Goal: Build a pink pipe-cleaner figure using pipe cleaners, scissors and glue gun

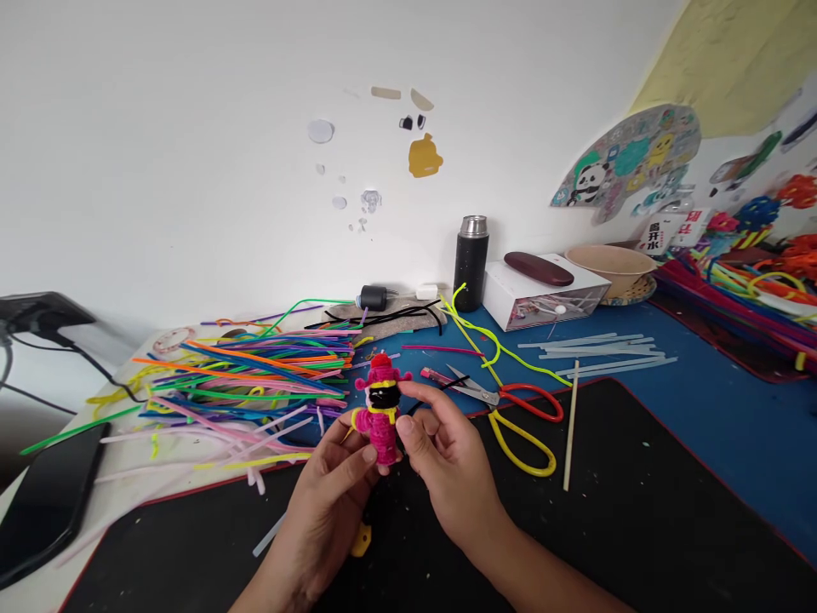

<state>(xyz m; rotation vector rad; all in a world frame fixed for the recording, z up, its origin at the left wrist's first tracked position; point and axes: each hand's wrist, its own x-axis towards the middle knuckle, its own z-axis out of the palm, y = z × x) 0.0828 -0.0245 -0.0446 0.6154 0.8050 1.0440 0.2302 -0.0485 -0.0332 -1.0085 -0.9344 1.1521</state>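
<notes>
A small pipe-cleaner doll in magenta, with a red-topped hat, yellow trim and a shiny black band across its face, is held upright above the black mat. My left hand grips its lower body, thumb in front and fingers behind. At the doll's right side is my right hand, its index fingertip by the black band and its thumb near the body. Just beyond lie scissors with one red and one yellow handle.
Many coloured pipe cleaners are heaped at left, near a black phone. A wooden stick and translucent glue sticks lie right. Behind stand a black thermos, a white box and a beige bowl.
</notes>
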